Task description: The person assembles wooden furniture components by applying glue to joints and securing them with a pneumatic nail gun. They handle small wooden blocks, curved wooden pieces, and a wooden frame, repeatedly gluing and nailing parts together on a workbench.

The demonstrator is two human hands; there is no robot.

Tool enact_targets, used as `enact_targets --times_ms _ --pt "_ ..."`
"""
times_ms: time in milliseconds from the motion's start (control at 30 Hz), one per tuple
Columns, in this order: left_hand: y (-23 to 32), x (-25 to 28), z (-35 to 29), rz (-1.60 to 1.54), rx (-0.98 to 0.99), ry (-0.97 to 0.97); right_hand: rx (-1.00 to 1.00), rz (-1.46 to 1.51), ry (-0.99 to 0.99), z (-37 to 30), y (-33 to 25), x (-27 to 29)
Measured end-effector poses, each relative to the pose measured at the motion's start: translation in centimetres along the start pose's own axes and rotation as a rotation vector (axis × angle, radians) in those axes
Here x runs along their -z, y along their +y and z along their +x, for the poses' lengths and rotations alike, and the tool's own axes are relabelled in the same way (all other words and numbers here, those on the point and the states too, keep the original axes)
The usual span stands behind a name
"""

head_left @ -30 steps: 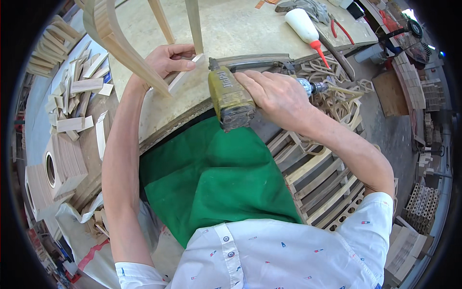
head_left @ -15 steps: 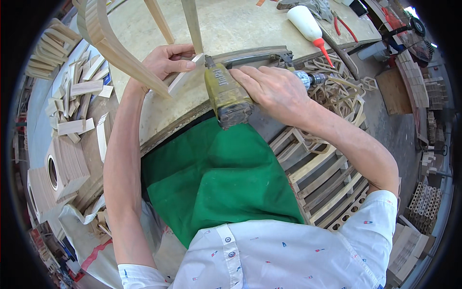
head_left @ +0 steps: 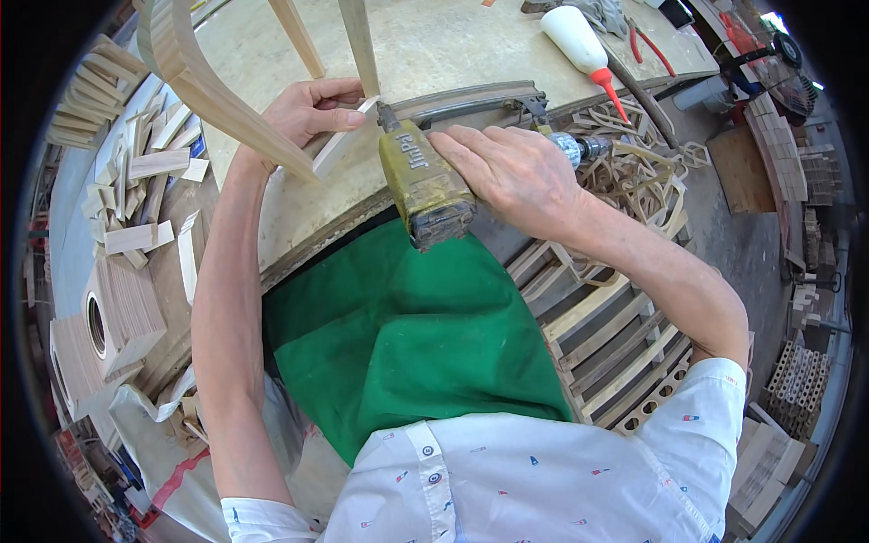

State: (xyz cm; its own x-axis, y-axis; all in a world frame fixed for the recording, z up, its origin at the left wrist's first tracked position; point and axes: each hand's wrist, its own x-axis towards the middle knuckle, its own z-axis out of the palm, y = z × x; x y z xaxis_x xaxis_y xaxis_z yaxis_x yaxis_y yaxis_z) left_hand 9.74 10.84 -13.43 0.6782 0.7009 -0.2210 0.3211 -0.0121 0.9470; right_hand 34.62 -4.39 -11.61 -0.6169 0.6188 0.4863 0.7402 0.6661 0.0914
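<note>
My right hand (head_left: pixel 516 176) is closed round a worn yellow-green pneumatic nail gun (head_left: pixel 425 185). Its nose meets the end of a short pale wooden strip (head_left: pixel 337 149), beside the foot of an upright wooden leg (head_left: pixel 359 45). With thumb and fingers, my left hand (head_left: pixel 312 113) pinches that strip near the same end. The strip's other end meets a curved wooden frame piece (head_left: pixel 226 104), which rises at the left and passes in front of part of my left hand. Another slim wooden leg (head_left: pixel 297 36) stands farther back.
On the bench (head_left: pixel 434 45) lie a white glue bottle (head_left: pixel 579 41) with a red nozzle and red-handled pliers (head_left: pixel 647 45). Wood offcuts (head_left: pixel 149 167) are heaped at the left. Wooden loops (head_left: pixel 634 172) and a slatted pallet (head_left: pixel 615 335) are at the right. A green apron (head_left: pixel 416 335) covers my lap.
The nail gun has shifted slightly left and tilted a little, its nose still at the strip's end. The frame and my left hand have moved slightly left; both grips are unchanged.
</note>
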Motion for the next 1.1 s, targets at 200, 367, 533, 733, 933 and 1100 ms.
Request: enact_targets --times_ms 200,367,533,733,933,1100 --pt "-0.12 0.06 -0.05 -0.03 -0.023 -0.007 0.029 -0.025 0.059 0.18 0.19 -0.4" --pt "0.02 0.01 -0.19 -0.043 -0.008 0.013 0.03 -0.026 0.049 0.18 0.14 -0.37" --pt "-0.07 -0.18 -0.09 -0.07 -0.011 0.012 0.02 -0.04 -0.002 0.18 0.29 -0.5" --pt "0.17 0.16 -0.18 -0.054 -0.016 0.015 0.004 -0.03 -0.081 0.08 -0.1 -0.11" --pt "0.17 -0.26 -0.2 -0.099 -0.027 0.013 0.036 -0.065 -0.023 0.14 -0.03 -0.69" --pt "0.15 -0.26 -0.29 -0.048 -0.02 0.045 0.044 -0.057 -0.036 0.15 -0.07 -0.81"
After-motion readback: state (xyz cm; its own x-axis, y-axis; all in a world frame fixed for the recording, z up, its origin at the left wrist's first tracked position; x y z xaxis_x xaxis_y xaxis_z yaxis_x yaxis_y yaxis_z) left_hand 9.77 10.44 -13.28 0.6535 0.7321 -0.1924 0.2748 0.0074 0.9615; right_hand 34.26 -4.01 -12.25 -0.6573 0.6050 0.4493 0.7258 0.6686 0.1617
